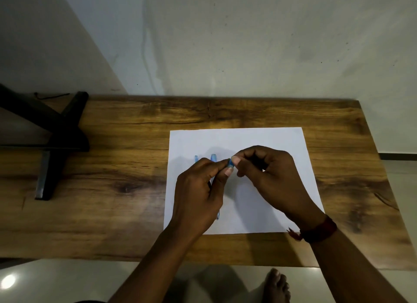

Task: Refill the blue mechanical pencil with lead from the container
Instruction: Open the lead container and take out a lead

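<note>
The blue mechanical pencil [213,157] lies lengthwise on the white paper [259,140], mostly hidden under my left hand [198,194]. Its top end shows beyond my knuckles and its tip [218,215] shows near my wrist. A small blue piece, apparently the lead container [230,163], is pinched between my left thumb and forefinger above the paper. My right hand [268,171] meets it from the right, its thumb and forefinger closed on the container's end. Another thin blue item [196,159] lies left of the pencil, partly hidden by my left hand.
The paper rests on a wooden table [112,189] that stands against a pale wall. A black stand [56,140] takes up the table's far left. My right wrist wears a dark red band [320,230]. A bare foot [276,284] shows on the floor below the table's front edge.
</note>
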Demonstrator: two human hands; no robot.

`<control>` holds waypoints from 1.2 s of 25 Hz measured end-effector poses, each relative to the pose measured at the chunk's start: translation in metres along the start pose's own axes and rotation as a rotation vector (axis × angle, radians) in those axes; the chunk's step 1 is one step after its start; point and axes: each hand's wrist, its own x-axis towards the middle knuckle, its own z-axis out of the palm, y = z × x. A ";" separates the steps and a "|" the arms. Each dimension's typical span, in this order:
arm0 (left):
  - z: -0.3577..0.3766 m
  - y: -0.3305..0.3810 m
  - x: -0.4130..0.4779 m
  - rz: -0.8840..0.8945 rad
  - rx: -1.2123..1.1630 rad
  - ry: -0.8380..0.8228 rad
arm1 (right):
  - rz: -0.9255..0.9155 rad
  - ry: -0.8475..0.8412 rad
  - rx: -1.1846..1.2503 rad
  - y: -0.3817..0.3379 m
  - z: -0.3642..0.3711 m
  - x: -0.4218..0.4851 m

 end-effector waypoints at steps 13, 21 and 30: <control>-0.007 -0.008 0.003 0.090 0.116 -0.009 | 0.028 0.273 0.119 0.018 -0.028 0.010; 0.011 0.003 0.009 -0.148 -0.219 0.037 | -0.204 0.250 -0.612 0.039 -0.041 0.000; 0.007 -0.004 0.004 -0.048 -0.117 0.098 | -0.173 0.110 -0.684 0.036 -0.045 -0.001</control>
